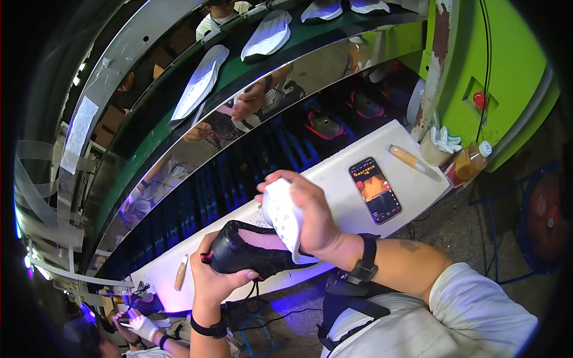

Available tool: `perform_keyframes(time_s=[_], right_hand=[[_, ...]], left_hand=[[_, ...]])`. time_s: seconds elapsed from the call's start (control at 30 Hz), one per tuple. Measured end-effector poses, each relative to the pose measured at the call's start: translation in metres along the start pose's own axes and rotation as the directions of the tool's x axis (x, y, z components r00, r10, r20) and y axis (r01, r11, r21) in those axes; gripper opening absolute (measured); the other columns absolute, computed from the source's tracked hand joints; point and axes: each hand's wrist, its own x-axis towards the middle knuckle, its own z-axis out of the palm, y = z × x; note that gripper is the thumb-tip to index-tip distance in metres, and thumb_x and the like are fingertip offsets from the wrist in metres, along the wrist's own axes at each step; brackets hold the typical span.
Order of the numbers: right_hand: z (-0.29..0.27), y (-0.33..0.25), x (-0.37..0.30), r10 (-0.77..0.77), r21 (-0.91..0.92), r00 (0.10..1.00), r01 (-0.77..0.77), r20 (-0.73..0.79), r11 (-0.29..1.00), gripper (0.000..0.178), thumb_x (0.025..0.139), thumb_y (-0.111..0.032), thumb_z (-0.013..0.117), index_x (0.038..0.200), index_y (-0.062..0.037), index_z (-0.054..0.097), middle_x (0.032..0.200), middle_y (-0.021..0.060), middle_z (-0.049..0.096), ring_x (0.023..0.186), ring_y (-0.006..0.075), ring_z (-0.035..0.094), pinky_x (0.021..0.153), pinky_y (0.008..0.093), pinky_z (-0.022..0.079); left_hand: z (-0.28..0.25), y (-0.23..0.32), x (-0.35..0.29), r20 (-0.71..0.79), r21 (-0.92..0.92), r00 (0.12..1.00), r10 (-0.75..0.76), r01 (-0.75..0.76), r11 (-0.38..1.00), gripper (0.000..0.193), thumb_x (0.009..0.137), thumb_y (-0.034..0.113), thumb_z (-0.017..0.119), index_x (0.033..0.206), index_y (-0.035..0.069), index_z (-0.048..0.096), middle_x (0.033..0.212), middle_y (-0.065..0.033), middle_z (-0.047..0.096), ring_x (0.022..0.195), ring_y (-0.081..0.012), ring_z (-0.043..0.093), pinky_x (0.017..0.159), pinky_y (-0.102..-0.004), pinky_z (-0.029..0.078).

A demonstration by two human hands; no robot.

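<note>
My left hand (208, 279) grips a black shoe upper (255, 258) by its heel end, thumb along the near side. A pinkish last shows in the upper's opening, and there is a red accent at the heel. My right hand (316, 218) is wrapped round a white shoe sole (284, 209), which it holds tilted on edge over the front of the upper. The sole covers the toe from view; whether the two touch there, I cannot tell. Both are held above the white worktop (334, 173).
On the worktop lie a phone (376, 190), a wooden-handled knife (415, 162) and a smaller wooden-handled tool (181, 272). A drink bottle (468, 161) stands at its right end. Beyond, white soles (267, 34) rest on a green belt, above dark uppers (324, 125). A co-worker's gloved hand (143, 326) shows lower left.
</note>
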Motion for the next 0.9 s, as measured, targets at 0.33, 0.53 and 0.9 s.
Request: perform_keyframes(time_s=[0.33, 0.53, 0.9], right_hand=[[0.023, -0.03, -0.009, 0.035, -0.706, 0.945, 0.218, 0.325, 0.674, 0.053, 0.09, -0.039, 0.055, 0.12, 0.005, 0.059, 0.096, 0.0125, 0.066, 0.089, 0.016, 0.062, 0.08, 0.031, 0.051], [0.009, -0.048, -0.006, 0.071, -0.74, 0.917, 0.269, 0.393, 0.616, 0.059, 0.094, -0.045, 0.049, 0.126, 0.0049, 0.055, 0.099, 0.012, 0.064, 0.091, 0.0163, 0.061, 0.08, 0.0306, 0.049], [-0.016, -0.096, -0.063, 0.403, -0.62, 0.826, -0.084, 0.394, 0.78, 0.104, 0.086, -0.059, 0.056, 0.156, 0.0078, 0.019, 0.152, 0.0268, 0.038, 0.139, 0.0335, 0.042, 0.118, 0.0424, 0.027]], left_hand=[[0.021, 0.04, 0.003, 0.105, 0.44, 0.987, 0.122, -0.156, 0.884, 0.078, 0.054, 0.03, 0.098, 0.116, -0.001, 0.06, 0.095, -0.0172, 0.072, 0.087, -0.029, 0.074, 0.079, -0.0349, 0.057], [0.038, 0.05, 0.009, 0.116, 0.539, 0.96, 0.254, -0.276, 0.795, 0.071, 0.055, 0.033, 0.095, 0.108, -0.001, 0.061, 0.084, -0.0194, 0.07, 0.074, -0.0359, 0.072, 0.065, -0.0397, 0.058], [0.091, 0.063, -0.056, 0.236, 0.722, 0.893, 0.384, -0.425, 0.546, 0.081, 0.07, 0.056, 0.083, 0.118, -0.007, 0.063, 0.088, -0.0145, 0.07, 0.066, -0.0247, 0.068, 0.06, -0.0351, 0.055]])
